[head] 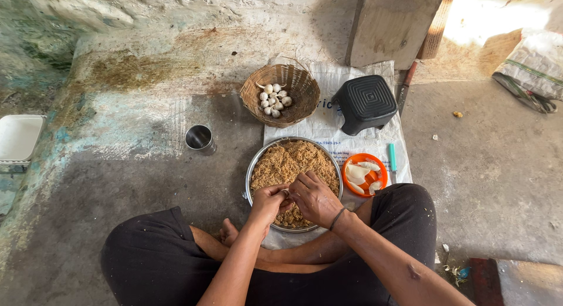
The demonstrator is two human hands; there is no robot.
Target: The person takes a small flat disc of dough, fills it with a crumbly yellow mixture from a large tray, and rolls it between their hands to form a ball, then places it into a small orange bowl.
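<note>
Seated cross-legged on the floor, from left: a steel cup (199, 138), then both hands — left hand (268, 201) and right hand (315, 198) — pressed together, pinching something small over a metal bowl (253, 165) of brown filling, a wicker basket (305, 86) of dumplings behind, an orange plate (347, 163) right.

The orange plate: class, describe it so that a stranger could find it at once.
Start at the big metal bowl of brown filling under the person's hands. Just to its right on the white sack lies the orange plate, the only brightly coloured dish, holding pale flat dough pieces.
</note>
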